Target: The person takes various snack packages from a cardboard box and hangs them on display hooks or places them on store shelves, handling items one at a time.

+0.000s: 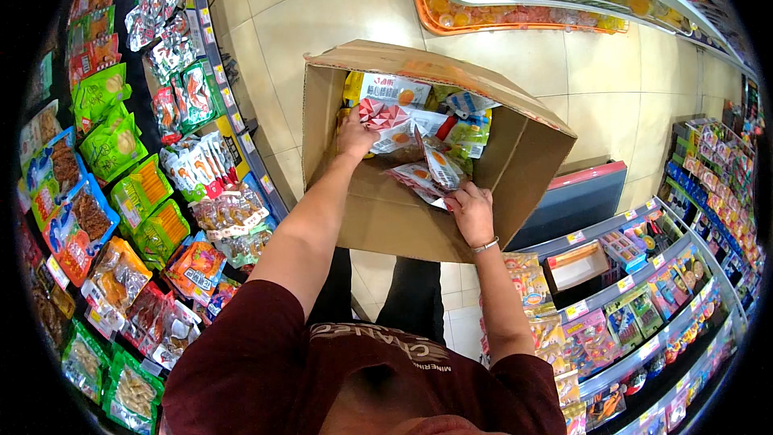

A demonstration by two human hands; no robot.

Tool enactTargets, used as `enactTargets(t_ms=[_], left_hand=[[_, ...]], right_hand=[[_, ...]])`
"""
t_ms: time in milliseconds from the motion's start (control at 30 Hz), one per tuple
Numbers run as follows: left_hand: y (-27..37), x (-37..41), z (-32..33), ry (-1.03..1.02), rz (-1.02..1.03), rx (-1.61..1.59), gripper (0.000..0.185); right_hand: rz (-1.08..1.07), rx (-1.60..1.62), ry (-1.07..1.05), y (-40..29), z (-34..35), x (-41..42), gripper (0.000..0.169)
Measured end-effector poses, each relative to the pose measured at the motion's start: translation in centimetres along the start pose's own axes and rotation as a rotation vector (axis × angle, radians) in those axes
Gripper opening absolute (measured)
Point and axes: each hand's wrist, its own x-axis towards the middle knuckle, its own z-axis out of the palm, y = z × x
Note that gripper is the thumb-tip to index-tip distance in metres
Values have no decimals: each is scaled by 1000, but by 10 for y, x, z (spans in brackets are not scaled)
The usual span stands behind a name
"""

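An open cardboard box [392, 223] stands in front of my legs with several snack packets inside. My left hand [357, 136] reaches in at the left and grips the edge of a red-and-white snack packet [392, 127]. Low on the right side, my right hand [470, 208] pinches the ends of red-and-white foil packets [442, 169], which lie tilted over one another. Behind them are a white-and-yellow packet [395, 89] and a yellow-green packet [471, 133]. Some packets at the bottom are partly covered by those above.
Shelves of bagged snacks [130, 193] rise along the left. Toy and snack shelves [628, 296] with price tags curve around the right. Beyond the box, an orange-rimmed basket [435, 21] stands on the tiled floor [338, 0]. A dark red-edged panel [580, 199] is right of the box.
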Motion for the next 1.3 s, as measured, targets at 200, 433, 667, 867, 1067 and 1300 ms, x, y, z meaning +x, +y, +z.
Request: enactTargets(t_ms=[200,433,667,867,1067,1300], left_hand=[[-20,34,15,60,-7,-272,93],[45,5,-19,-121,40,20,63],[64,-55,7,-112,473,298,22],[93,-130,27,-124,818,349,25],[114,-137,31,-175,929,331,26],[111,-123,1,-310,713,223,32]], right_hand=[[-43,-10,-42,-5,-2,-9,11],[-70,1,-92,-10,-5,-19,9],[-154,-141,-207,-18,-13,-23,7],[-168,-147,-173,-21,-25,-23,8],[-68,-163,-121,-27,-33,-30,11],[41,-210,118,-31,-2,-13,17]])
